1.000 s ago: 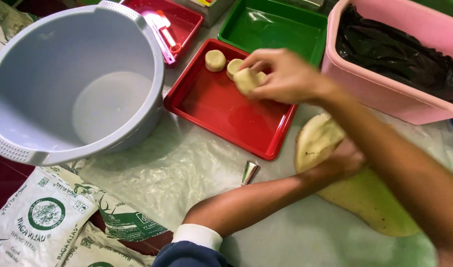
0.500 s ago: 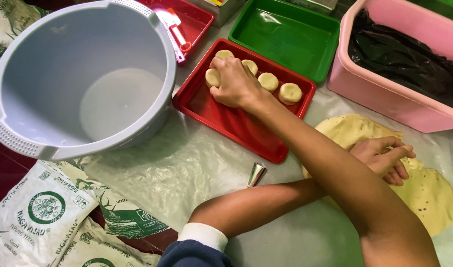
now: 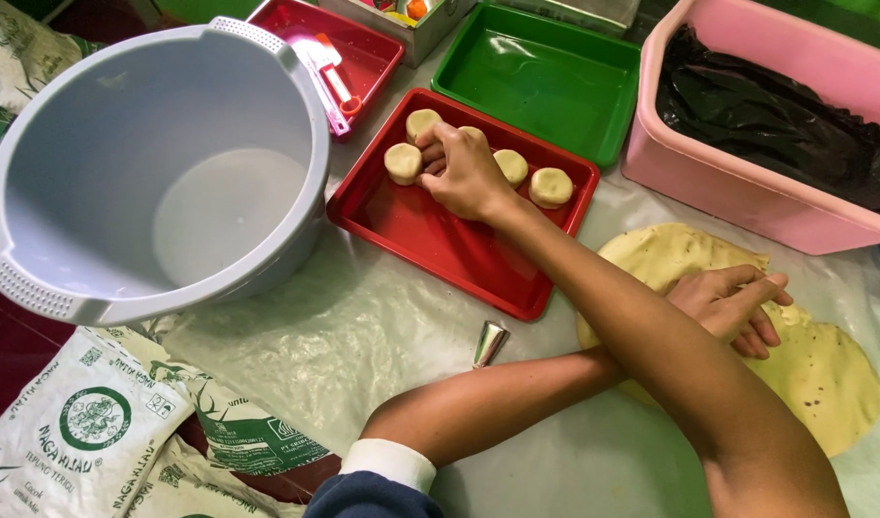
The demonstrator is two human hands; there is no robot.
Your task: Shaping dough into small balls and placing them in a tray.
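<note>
My right hand reaches across to the red tray, its bent fingertips on the edge of a pale dough round. Other dough rounds lie in the tray's far part: one behind the hand and two to its right. My left hand rests flat on a thin yellow dough sheet on the plastic-covered table, fingers loosely together and holding nothing. My forearms cross, the right one above the left.
A big grey basin stands left of the tray. Behind are a green tray, a second red tray with a scraper, and a pink tub holding a black bag. A small metal cutter and flour sacks lie near me.
My right hand went from the near rounds to the tray's far left and stayed there. My left hand has stayed on the dough sheet. The camera has shifted.
</note>
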